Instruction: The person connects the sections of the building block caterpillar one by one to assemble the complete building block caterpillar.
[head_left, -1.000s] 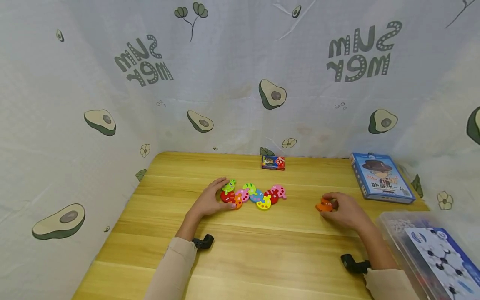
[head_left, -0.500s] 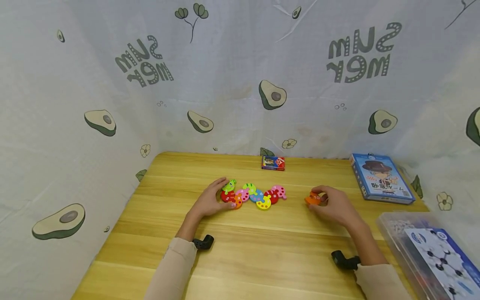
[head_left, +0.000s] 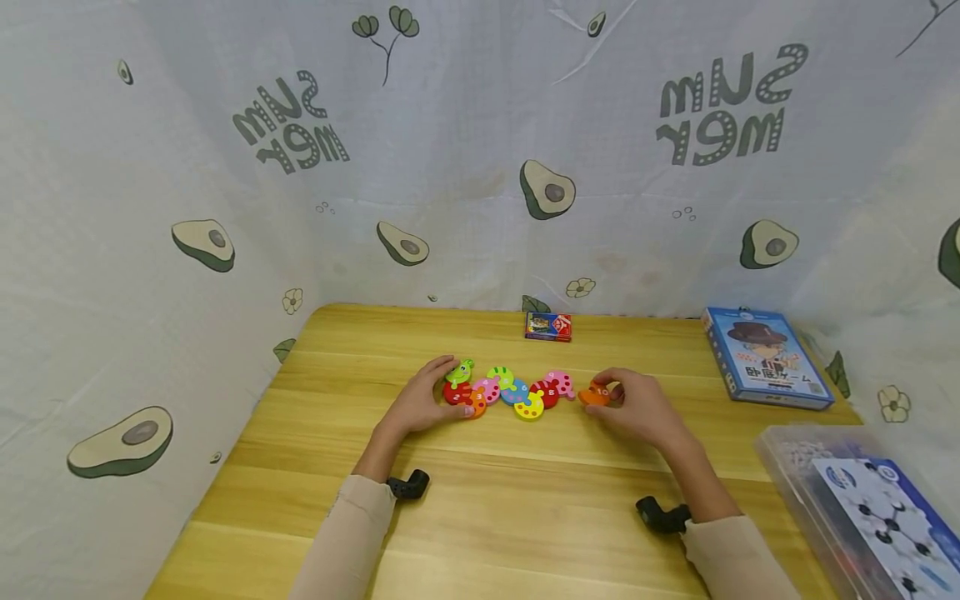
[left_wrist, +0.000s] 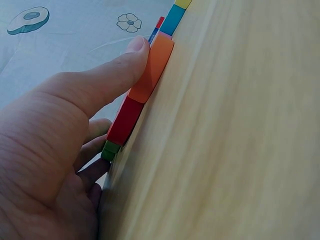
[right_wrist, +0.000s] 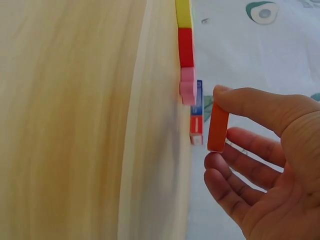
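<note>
A wooden caterpillar puzzle (head_left: pixel 514 392) of joined, numbered, coloured pieces lies flat across the middle of the table, its smiling green head (head_left: pixel 458 372) at the left. My left hand (head_left: pixel 417 402) holds that end, with the thumb against the orange piece (left_wrist: pixel 152 70) and the fingers round by the green head. To the right, my right hand (head_left: pixel 639 406) pinches an orange puzzle piece (head_left: pixel 595 394) marked 10 between thumb and fingers. In the right wrist view this piece is raised off the tabletop, a short gap from the pink end piece (right_wrist: pixel 188 86).
A small red and blue box (head_left: pixel 548 326) lies at the table's back edge. Farther right is a blue game box (head_left: pixel 767 357). A clear plastic case (head_left: pixel 795 492) with a molecule-printed sheet stands at the right edge. A printed curtain (head_left: pixel 480 167) hangs behind the table.
My right hand has moved left with the orange piece, bringing it close to the puzzle's pink right end. My left hand has stayed in place on the head end.
</note>
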